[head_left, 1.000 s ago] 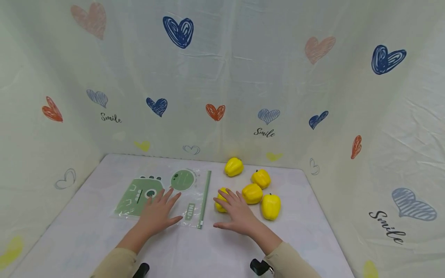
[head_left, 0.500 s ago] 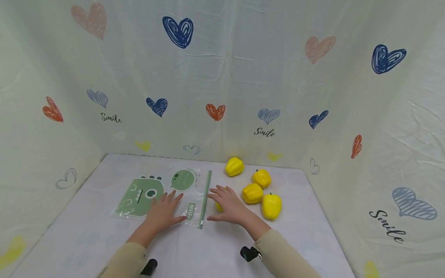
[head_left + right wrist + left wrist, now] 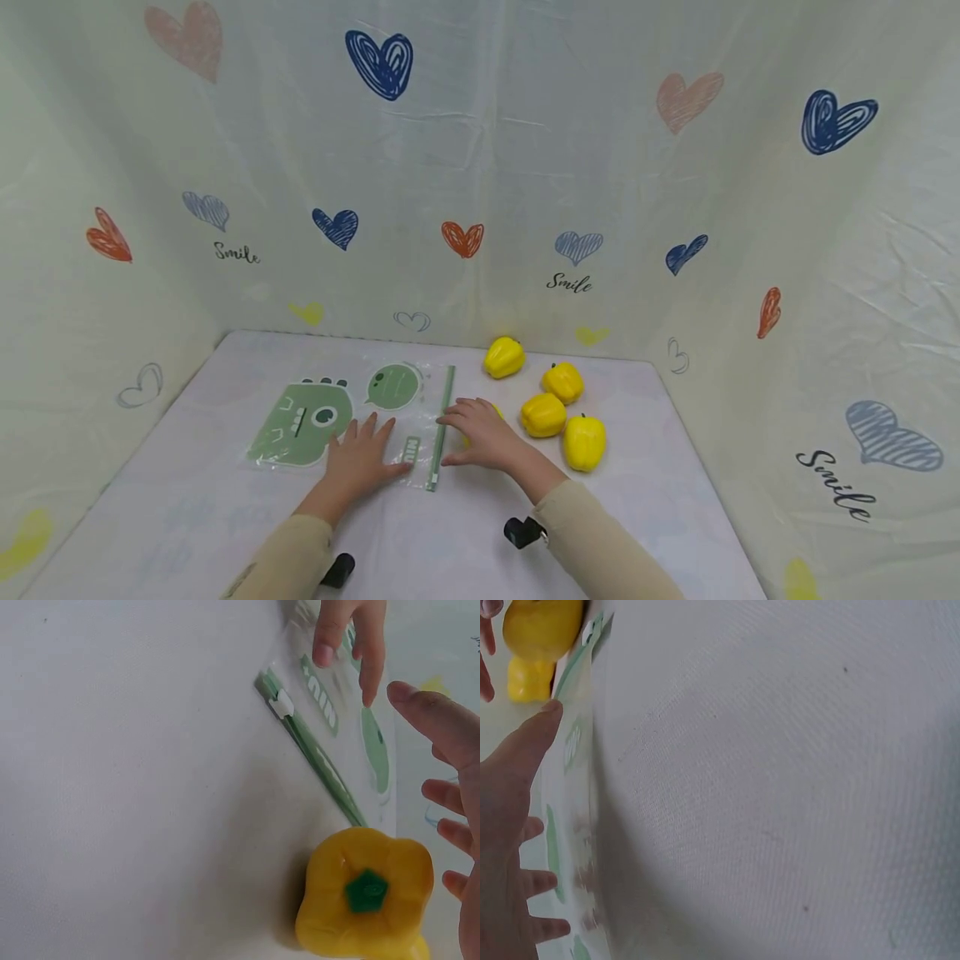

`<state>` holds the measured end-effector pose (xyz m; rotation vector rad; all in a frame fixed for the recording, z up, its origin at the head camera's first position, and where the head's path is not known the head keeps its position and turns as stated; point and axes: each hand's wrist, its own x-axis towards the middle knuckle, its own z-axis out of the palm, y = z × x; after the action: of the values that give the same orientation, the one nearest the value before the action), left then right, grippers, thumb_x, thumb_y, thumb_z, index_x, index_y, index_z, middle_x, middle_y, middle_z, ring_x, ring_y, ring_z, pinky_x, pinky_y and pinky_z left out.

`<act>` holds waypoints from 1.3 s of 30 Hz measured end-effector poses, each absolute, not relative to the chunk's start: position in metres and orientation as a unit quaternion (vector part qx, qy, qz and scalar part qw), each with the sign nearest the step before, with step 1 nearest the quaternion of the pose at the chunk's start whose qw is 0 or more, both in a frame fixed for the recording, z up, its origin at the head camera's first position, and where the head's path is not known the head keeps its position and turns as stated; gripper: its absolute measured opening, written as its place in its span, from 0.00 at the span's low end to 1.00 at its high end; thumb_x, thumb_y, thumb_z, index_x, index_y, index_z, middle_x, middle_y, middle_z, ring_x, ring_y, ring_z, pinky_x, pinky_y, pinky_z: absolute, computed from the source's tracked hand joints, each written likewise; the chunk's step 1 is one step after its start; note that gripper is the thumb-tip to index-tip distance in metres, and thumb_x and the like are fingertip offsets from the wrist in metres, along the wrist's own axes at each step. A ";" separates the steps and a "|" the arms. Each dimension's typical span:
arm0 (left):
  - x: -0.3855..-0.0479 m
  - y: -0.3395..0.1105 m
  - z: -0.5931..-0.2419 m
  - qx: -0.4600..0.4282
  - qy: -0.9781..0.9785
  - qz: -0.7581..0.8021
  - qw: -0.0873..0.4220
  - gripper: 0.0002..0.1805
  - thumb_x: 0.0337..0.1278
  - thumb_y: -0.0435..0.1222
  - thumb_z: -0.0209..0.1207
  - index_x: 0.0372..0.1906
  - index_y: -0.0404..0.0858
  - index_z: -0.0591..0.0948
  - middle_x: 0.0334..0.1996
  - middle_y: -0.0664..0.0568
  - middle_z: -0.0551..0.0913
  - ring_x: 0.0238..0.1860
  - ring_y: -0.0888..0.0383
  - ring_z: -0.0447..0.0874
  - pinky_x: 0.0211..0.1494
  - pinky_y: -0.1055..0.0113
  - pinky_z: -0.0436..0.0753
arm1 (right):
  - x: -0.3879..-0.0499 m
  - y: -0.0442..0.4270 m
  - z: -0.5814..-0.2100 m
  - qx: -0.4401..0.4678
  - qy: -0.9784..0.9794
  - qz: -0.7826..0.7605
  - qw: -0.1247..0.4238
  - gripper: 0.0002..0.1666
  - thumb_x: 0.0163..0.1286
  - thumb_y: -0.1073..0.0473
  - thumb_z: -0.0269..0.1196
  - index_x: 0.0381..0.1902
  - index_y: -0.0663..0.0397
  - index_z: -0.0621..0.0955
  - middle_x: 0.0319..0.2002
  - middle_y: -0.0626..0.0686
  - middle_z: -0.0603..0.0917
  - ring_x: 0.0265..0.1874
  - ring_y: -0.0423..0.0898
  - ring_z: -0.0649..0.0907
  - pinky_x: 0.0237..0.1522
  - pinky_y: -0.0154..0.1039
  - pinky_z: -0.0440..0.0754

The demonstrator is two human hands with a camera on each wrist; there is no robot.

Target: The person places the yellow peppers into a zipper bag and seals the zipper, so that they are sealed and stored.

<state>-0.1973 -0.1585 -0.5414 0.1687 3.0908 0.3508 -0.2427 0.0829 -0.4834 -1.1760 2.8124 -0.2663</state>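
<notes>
Head view: the left hand (image 3: 360, 467) is over the clear printed bag (image 3: 360, 400) on the white table (image 3: 652, 467), fingers spread; the right hand (image 3: 483, 433), also spread, is at the zip strip (image 3: 437, 454). Four yellow peppers (image 3: 543, 415) lie to the right — a fifth pepper (image 3: 498, 411) is partly hidden.

Left wrist view: bag contact cannot be told.

Right wrist view: fifth pepper near the strip — ungripped.

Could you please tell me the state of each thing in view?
Bag: lying flat, nothing visible inside.
Zip: cannot tell whether open or closed.
Slider: at the zip's near end.
Peppers: five, whole, outside the bag; one partly hidden by the right hand.
Left hand: over the bag, fingers spread, holding nothing.
Right hand: beside the zip, thumb and fingers apart, holding nothing.
</notes>
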 end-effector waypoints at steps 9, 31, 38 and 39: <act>-0.196 -0.159 -0.547 0.053 0.993 0.098 0.031 0.51 0.39 0.65 0.67 0.68 0.39 0.71 0.69 0.32 0.63 0.67 0.27 0.57 0.59 0.22 0.56 | -0.249 0.078 -0.484 -0.377 0.918 -0.109 0.055 0.34 0.59 0.39 0.70 0.61 0.44 0.79 0.60 0.45 0.77 0.63 0.46 0.71 0.67 0.45 0.66; -0.171 -0.181 -0.533 0.034 0.993 0.103 0.035 0.52 0.30 0.63 0.72 0.64 0.36 0.74 0.66 0.29 0.64 0.65 0.24 0.57 0.57 0.22 0.59 | -0.255 0.057 -0.485 -0.353 0.903 -0.222 0.105 0.33 0.57 0.49 0.74 0.61 0.47 0.79 0.60 0.44 0.78 0.62 0.44 0.72 0.65 0.42 0.69; -0.162 -0.194 -0.532 0.047 0.993 0.104 0.034 0.53 0.30 0.61 0.73 0.64 0.36 0.73 0.65 0.30 0.66 0.65 0.25 0.59 0.58 0.24 0.61 | -0.257 0.046 -0.491 -0.361 0.893 -0.247 0.104 0.33 0.56 0.50 0.75 0.60 0.46 0.79 0.59 0.43 0.78 0.62 0.43 0.72 0.65 0.39 0.69; -0.160 -0.197 -0.533 0.051 0.993 0.105 0.033 0.53 0.30 0.61 0.74 0.64 0.36 0.74 0.65 0.30 0.67 0.64 0.25 0.59 0.58 0.24 0.61 | -0.257 0.044 -0.492 -0.361 0.892 -0.251 0.105 0.33 0.56 0.51 0.75 0.60 0.45 0.79 0.59 0.43 0.78 0.62 0.43 0.72 0.66 0.39 0.68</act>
<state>-0.1604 -0.1967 -0.5326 0.1575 3.0546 0.3241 -0.2567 0.0444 -0.4916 -1.0629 2.6301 -0.7409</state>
